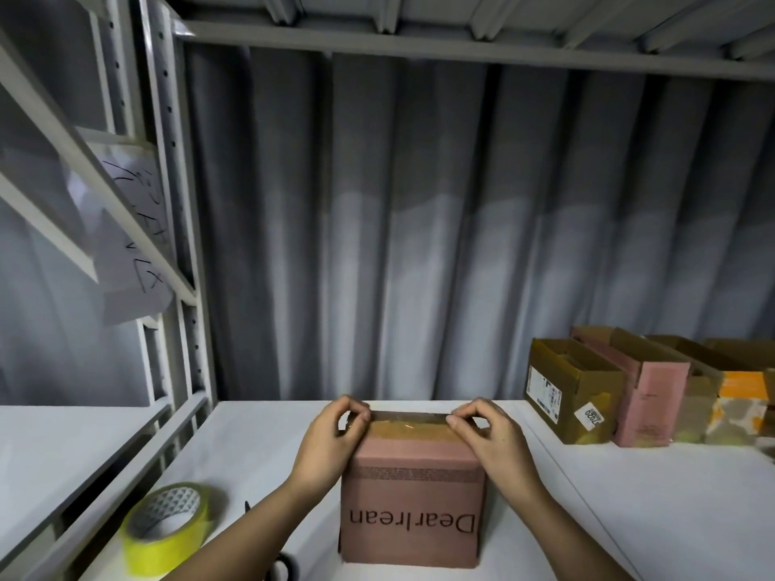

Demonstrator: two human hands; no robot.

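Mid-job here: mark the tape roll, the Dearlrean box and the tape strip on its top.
tape roll (pixel 163 553): head view, on its yellow outer wall.
Dearlrean box (pixel 413 496): head view, on the pink front face above the lettering.
tape strip (pixel 409 429): head view, on the strip's middle, between the hands.

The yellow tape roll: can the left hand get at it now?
Probably yes. The tape roll lies on the white shelf left of the pink box, and the way to it looks free. The left hand pinches the box's top edge, so it must let go first.
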